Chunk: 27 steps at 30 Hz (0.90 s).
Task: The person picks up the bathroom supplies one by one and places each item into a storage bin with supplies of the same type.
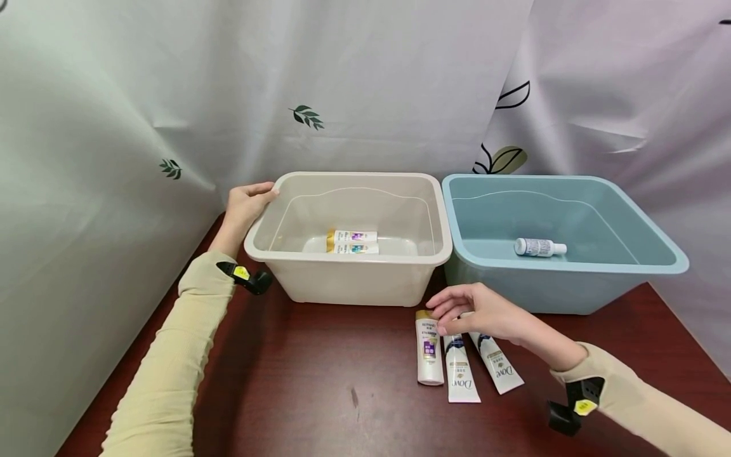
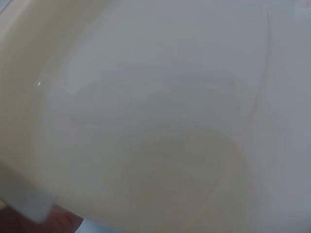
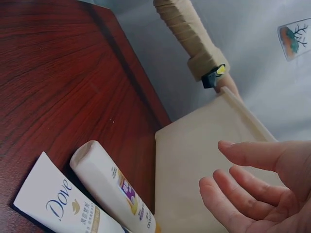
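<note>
My left hand (image 1: 247, 206) grips the rim of a beige plastic bin (image 1: 348, 279) at its back left corner. Two white bottles with gold caps, an upper bottle (image 1: 356, 236) and a lower bottle (image 1: 358, 249), lie side by side on that bin's floor. Over the table, my right hand (image 1: 476, 311) hovers with loosely bent, parted fingers and nothing between them. Under it lie a white gold-capped bottle (image 1: 429, 355), a Dove tube (image 1: 461, 377) and a slanted second Dove tube (image 1: 499, 368); the hand hides the tubes' upper ends in the head view.
Right beside the beige bin stands a blue bin (image 1: 571, 268) with a small white bottle (image 1: 537, 247) lying inside. Both bins sit at the back of the dark red wooden table (image 1: 320, 381). A pale curtain (image 1: 377, 82) hangs close behind and along the left side.
</note>
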### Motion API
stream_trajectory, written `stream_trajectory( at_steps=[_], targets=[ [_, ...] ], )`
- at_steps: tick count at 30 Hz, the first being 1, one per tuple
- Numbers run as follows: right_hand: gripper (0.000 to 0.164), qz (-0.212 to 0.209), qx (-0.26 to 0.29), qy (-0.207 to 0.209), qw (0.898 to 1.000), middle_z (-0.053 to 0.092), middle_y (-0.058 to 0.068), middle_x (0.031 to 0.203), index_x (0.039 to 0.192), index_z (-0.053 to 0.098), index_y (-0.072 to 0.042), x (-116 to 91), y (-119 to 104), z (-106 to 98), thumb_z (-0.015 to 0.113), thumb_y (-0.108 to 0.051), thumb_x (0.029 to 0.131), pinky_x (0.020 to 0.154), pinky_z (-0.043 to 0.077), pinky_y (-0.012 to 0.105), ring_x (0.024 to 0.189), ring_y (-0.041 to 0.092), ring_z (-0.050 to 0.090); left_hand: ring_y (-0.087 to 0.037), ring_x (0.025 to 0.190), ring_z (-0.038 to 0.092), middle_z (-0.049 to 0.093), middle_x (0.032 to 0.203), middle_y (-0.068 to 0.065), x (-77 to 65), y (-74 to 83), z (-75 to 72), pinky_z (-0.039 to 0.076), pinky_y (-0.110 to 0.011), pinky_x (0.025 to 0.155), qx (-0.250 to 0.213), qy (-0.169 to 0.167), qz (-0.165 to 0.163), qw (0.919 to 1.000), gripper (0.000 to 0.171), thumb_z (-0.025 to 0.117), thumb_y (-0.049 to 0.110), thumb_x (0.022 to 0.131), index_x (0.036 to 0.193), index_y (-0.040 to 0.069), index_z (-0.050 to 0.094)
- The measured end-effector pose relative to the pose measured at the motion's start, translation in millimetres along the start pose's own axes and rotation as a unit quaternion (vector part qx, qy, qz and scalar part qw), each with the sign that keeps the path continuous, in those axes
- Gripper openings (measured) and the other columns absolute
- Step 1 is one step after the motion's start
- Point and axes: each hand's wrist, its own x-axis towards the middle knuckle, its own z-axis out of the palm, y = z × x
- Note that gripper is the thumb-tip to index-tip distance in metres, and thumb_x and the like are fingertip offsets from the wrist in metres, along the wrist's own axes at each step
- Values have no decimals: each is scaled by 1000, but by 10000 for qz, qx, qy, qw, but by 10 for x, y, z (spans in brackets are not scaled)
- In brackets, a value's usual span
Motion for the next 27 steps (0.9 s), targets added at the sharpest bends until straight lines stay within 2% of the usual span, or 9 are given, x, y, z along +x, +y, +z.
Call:
stream_trajectory(
  at_steps=[10, 27],
  targets=[
    [52, -13, 238, -100, 9997, 65, 29, 109, 122, 52, 18, -40, 79, 22, 73, -9, 82, 77, 55, 21, 86, 5, 68, -23, 120, 56, 53, 140, -12, -1, -7, 2, 47, -33, 101, -9, -21, 29, 10000, 46, 62, 27, 92, 133, 7, 57],
    [59, 256, 428, -108, 9987, 63, 32, 113, 127, 46, 20, -80, 256, 45, 73, -7, 82, 78, 55, 20, 87, 6, 68, -25, 123, 54, 51, 142, -13, -19, -4, -9, 45, -35, 103, -83, -81, 4, 9999, 47, 61, 27, 93, 135, 7, 56]
  ],
)
